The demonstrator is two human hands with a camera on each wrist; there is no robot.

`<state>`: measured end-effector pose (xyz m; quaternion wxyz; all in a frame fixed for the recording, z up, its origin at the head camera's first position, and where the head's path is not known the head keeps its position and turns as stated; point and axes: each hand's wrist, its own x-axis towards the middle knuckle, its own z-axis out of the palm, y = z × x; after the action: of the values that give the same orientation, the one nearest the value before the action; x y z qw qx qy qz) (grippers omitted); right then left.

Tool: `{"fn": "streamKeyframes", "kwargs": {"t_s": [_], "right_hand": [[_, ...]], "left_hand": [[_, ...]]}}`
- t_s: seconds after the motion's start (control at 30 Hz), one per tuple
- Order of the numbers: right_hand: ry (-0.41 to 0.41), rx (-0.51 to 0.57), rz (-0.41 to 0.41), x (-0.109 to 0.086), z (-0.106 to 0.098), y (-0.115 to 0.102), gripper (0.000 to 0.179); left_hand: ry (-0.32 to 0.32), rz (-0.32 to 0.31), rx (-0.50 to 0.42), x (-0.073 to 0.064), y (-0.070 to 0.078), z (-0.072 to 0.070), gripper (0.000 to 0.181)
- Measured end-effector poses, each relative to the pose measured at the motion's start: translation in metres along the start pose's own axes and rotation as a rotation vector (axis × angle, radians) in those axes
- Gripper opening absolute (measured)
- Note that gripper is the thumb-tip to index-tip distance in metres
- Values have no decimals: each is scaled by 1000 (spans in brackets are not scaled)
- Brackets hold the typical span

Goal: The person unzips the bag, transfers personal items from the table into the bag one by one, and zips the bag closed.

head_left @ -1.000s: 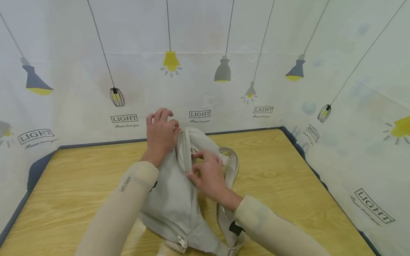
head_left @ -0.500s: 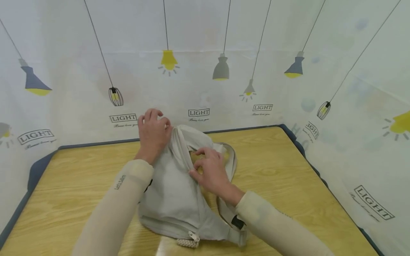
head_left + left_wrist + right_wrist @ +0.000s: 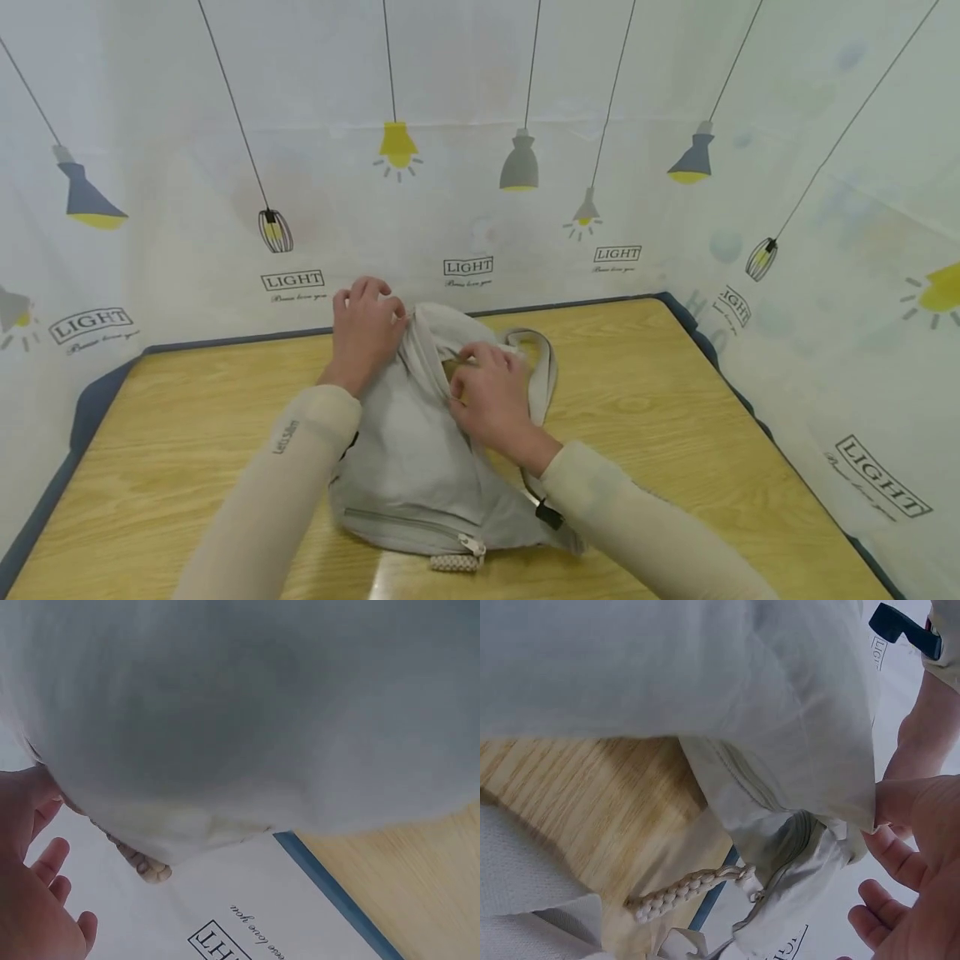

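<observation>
A light grey fabric sling bag [image 3: 405, 450] lies on the table, its upper end raised between my hands. My left hand [image 3: 365, 329] pinches the bag's top edge, thumb and forefinger together and the other fingers loosely bent. In the right wrist view, my right hand [image 3: 922, 855] pinches a fold of cloth along the edge, beside a gaping zipped opening [image 3: 799, 836]. From that zip hangs a braided cord pull [image 3: 686, 892]. Another zip crosses the lower end, with a metal slider [image 3: 471, 546] and a braided pull [image 3: 454, 563]. The bag's inside is mostly hidden.
A wide strap [image 3: 542, 387] loops out to the right of the bag. The wood-grain table [image 3: 645, 400] has a dark blue edge [image 3: 232, 338]. White sheets [image 3: 450, 208] printed with lamps and lettering stand behind and at both sides.
The bag's lower end has swung right and a little away, carrying its braided pull along. My left hand has shifted slightly left. Both hands keep pinching the cloth.
</observation>
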<state>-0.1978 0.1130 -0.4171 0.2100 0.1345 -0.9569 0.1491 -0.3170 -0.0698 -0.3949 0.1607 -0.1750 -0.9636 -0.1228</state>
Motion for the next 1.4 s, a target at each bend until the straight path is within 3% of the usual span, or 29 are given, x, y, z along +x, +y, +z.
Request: {"fn": "streamKeyframes", "kwargs": {"t_s": [0.17, 0.37, 0.47, 0.63, 0.8, 0.87, 1.03, 1.13, 1.27, 1.4], "right_hand": [[-13, -38, -10, -3, 3, -3, 17], [-23, -65, -32, -6, 6, -4, 18], [-29, -81, -38, -7, 7, -4, 17], [-44, -114, -36, -12, 6, -3, 18], [-172, -166, 44, -21, 3, 1, 25], [-188, -179, 47, -25, 2, 3, 26], [-98, -172, -67, -34, -2, 0, 25], [-108, -175, -124, -38, -3, -4, 24], [-194, -133, -119, -45, -3, -4, 19], [-243, -31, -97, -48, -6, 3, 16]], "left_hand": [[-22, 63, 10, 0, 3, 7, 18], [-104, 263, 39, 3, 7, 10, 36], [-129, 314, 60, 4, 8, 11, 33], [-79, 344, 90, 3, 8, 14, 21], [-4, 318, 74, 2, 6, 17, 14], [20, 304, 73, 3, 5, 18, 12], [71, 291, 90, 2, 6, 18, 13], [61, 282, 97, 1, 10, 15, 16], [-16, 281, 90, -1, 13, 10, 12], [-103, 378, 58, -5, 14, 7, 15]]}}
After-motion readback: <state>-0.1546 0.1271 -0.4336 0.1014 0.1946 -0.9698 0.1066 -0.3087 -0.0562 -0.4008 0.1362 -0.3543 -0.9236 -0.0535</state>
